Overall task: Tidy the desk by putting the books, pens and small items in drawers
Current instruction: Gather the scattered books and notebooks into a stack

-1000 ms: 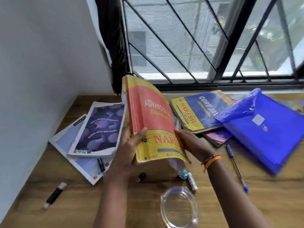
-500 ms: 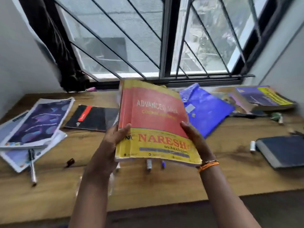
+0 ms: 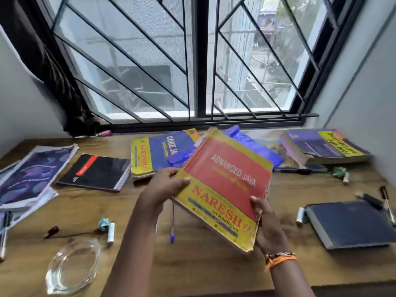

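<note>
On the wood-grain desk (image 3: 192, 260), a clear glass dish (image 3: 72, 269) lies left, a black spiral notebook (image 3: 96, 171) behind it. The left hand (image 3: 162, 187) grips the worn red-and-yellow paperback book (image 3: 225, 187) at its left edge; the right hand (image 3: 267, 228) grips its frayed lower corner, holding it tilted above the desk. A dark hardcover (image 3: 351, 224) lies flat right.

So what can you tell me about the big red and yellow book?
The book is a thick, worn paperback, red in the middle with yellow borders, printed ADVANCED JAVA and NARESH. Its corners look frayed. It is tilted above the wooden desk, shut, held by the left hand and the right hand.
</note>
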